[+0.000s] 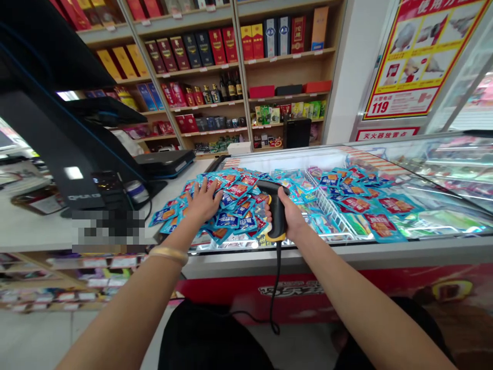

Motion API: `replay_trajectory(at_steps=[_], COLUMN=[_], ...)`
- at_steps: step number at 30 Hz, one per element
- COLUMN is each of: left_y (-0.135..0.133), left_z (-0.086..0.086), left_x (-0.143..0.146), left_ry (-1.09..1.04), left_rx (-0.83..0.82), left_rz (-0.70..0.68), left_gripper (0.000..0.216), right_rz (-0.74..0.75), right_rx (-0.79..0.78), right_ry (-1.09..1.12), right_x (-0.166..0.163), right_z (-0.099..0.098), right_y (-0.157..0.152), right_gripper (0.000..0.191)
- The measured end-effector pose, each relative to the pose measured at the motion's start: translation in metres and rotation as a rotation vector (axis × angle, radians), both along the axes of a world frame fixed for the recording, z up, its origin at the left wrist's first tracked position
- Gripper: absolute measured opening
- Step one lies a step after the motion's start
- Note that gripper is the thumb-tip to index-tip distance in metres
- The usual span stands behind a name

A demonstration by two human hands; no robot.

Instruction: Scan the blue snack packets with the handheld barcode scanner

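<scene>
My left hand (205, 201) lies with fingers spread on a heap of blue snack packets (234, 205), palm down. My right hand (289, 215) is wrapped round the grip of a black and yellow barcode scanner (278, 218), whose head points left over the heap. From the handle's base a black cable (276, 288) hangs down in front of the freezer and loops below. Another spread of the same blue packets (358, 190) lies on the glass farther right. What lies under my left palm is hidden.
The packets rest on a glass-topped chest freezer (423, 234) with a white wire basket (331, 210) inside. At left, a dark checkout terminal (82, 174) stands on a white counter (34, 226). Shelves (200, 74) of boxed goods and bottles rise behind; a red poster (423, 56) hangs at right.
</scene>
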State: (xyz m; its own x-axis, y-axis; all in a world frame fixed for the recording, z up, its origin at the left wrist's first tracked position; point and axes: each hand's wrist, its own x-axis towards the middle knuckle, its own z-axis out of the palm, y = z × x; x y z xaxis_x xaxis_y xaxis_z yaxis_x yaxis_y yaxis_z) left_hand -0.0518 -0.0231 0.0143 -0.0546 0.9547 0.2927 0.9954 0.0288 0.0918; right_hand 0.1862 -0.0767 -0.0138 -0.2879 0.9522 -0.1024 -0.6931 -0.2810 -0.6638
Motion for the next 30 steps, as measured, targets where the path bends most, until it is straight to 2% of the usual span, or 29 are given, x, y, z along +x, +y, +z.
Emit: replay_trajectory(at_steps=[3,8,13,18,25,30], left_y=[-0.001,-0.002,-0.009,-0.017,-0.034,-0.039], left_z=[0.000,-0.001,0.000,-0.006,-0.039,-0.050], left_x=[0.000,0.002,0.029,0.101,0.233,0.297], left_ry=[0.000,-0.042,-0.064,-0.136,-0.254,-0.283], left_rx=[-0.010,0.095,0.183,0.243,0.132,0.061], left_rz=[-0.012,-0.030,-0.104,-0.321,-0.755,-0.842], left_gripper=[0.058,0.059,0.059,0.058,0.062,0.066], right_rz=[0.015,-0.022,-0.061,-0.173,-0.448,-0.542], right_rx=[0.003,-0.042,-0.054,-0.028,0.065,0.076], right_ry=[-0.008,0.004,0.036,0.022,0.004,0.035], right_x=[-0.004,0.006,0.025,0.068,0.153,0.187], right_z=[-0.003,-0.002,0.002,0.004,-0.012,-0.018], right_y=[0.003,0.000,-0.013,-0.033,-0.060,-0.066], right_gripper=[0.045,0.048,0.048,0.045,0.047,0.048])
